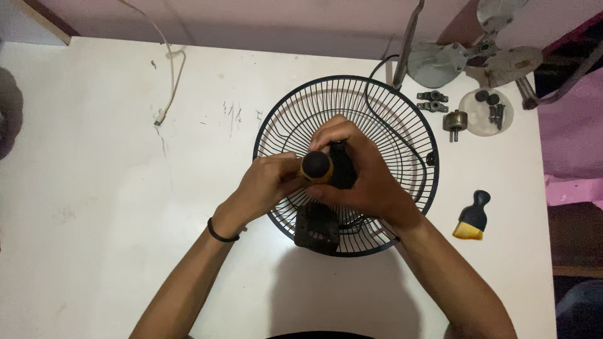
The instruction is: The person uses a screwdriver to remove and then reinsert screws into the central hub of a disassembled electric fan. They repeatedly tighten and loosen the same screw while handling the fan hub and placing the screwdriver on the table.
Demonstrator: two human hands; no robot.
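A black wire fan guard [402, 135] lies on the white table [94, 188], with a dark motor housing at its near rim [317, 229]. My right hand [361, 176] is wrapped around a screwdriver with a yellow and black handle [316, 166], held upright over the guard's middle. My left hand [267, 185] touches the same handle from the left side; a black band sits on that wrist. The screwdriver's tip is hidden under my hands.
Grey fan blades [477, 59] lie at the far right edge. Beside them are two small brackets [432, 100], a brass-coloured bushing [455, 121] and a clear round lid with screws [487, 112]. A small yellow-bristled brush [472, 216] lies right of the guard. A white cable [169, 75] trails at far left.
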